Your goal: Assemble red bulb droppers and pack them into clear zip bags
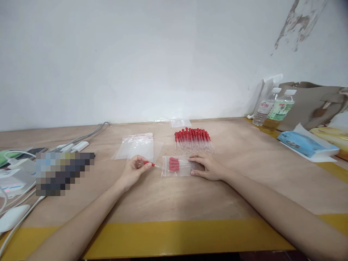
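Note:
My left hand pinches a glass dropper by its red rubber bulb. The dropper's thin clear tip points right, at the left end of a clear zip bag; whether it is inside the bag's mouth I cannot tell. Several droppers lie side by side in that bag, their red bulbs towards the left. Fingers and thumb of my right hand hold the bag's right end down on the table. Beyond the bag, many loose droppers lie in a row, bulbs towards the wall. Flat empty zip bags lie behind my left hand.
Another clear bag lies by the wall. Chargers and white cables crowd the left side, beside a blurred-out patch. At the right stand two bottles, a grey handbag and a blue tissue pack. Yellow tape edges the table.

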Tool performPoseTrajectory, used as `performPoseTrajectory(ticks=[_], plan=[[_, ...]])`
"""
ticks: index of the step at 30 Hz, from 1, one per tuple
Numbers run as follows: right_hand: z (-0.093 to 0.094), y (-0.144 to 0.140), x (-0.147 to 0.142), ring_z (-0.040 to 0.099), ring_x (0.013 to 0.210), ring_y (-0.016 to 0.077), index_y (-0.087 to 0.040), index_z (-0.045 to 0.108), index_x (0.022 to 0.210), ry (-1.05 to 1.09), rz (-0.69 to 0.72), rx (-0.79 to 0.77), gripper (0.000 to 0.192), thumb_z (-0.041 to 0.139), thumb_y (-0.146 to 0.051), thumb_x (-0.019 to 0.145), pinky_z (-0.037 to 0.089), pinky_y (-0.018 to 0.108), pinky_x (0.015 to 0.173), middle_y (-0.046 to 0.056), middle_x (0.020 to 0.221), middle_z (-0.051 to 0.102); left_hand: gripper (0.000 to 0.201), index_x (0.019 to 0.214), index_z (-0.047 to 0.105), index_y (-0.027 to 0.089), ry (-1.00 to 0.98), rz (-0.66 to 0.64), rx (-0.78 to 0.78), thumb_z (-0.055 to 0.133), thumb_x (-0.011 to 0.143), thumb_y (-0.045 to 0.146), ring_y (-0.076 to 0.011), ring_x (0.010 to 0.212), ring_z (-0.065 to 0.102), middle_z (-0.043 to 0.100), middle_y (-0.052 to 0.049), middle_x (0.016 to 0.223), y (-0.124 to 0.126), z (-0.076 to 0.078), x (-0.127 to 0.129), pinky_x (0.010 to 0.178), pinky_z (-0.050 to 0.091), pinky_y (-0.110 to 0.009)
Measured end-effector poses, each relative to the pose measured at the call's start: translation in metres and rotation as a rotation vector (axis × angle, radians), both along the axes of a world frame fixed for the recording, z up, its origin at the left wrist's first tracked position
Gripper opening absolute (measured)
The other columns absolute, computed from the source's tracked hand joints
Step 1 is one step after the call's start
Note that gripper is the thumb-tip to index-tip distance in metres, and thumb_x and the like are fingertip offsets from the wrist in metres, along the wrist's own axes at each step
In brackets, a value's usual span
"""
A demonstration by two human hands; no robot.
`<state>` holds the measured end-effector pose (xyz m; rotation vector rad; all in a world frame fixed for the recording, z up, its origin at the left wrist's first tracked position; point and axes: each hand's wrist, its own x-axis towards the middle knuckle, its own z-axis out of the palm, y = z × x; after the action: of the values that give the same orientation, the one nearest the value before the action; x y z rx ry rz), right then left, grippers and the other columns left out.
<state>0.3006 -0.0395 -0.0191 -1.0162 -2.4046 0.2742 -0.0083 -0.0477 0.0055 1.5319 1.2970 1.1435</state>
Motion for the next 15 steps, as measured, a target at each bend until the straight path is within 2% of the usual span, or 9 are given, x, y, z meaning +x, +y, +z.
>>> performPoseTrajectory(ticks=[4,10,12,15], plan=[[0.0,-0.001,0.0,0.045,0.108,0.0247,-0.021,0.053,0.115,-0.006,-0.023,0.004,0.053,0.052,-0.054,0.074,0.035,0.043,0.091,0.01,0.117,0.051,0.028,0.071,0.051,0.018,0.022,-0.016,-0.024,0.07,0.062,0.036,-0.015,0.073,0.06,0.067,-0.003,0.077,0.0,0.002,-0.003,0.066,0.044,-0.026],[0.0,-0.003,-0.001,0.045,0.109,0.0248,-0.02,0.052,0.116,-0.014,-0.041,0.013,0.053,0.052,-0.054,0.074,0.035,0.043,0.092,0.01,0.118,0.05,0.023,0.072,0.053,0.018,0.024,-0.312,-0.267,0.07,0.063,0.029,-0.0139,0.07,0.061,0.066,-0.002,0.075,0.0,0.002,-0.013,0.064,0.045,-0.025],[0.0,-0.003,-0.001,0.045,0.108,0.0251,-0.02,0.053,0.115,-0.012,-0.038,0.018,0.053,0.052,-0.053,0.074,0.035,0.043,0.091,0.01,0.117,0.051,0.022,0.074,0.053,0.018,0.027,-0.324,-0.262,0.069,0.064,0.029,-0.0134,0.069,0.061,0.066,-0.002,0.074,-0.002,0.002,-0.01,0.063,0.045,-0.025],[0.0,-0.003,-0.002,0.046,0.107,0.0253,-0.02,0.054,0.114,-0.003,-0.027,0.026,0.052,0.053,-0.053,0.074,0.036,0.043,0.09,0.01,0.116,0.052,0.023,0.074,0.053,0.016,0.079,-0.296,-0.177,0.068,0.064,0.03,-0.011,0.063,0.059,0.063,0.0,0.069,-0.005,0.002,0.0,0.061,0.044,-0.023]])
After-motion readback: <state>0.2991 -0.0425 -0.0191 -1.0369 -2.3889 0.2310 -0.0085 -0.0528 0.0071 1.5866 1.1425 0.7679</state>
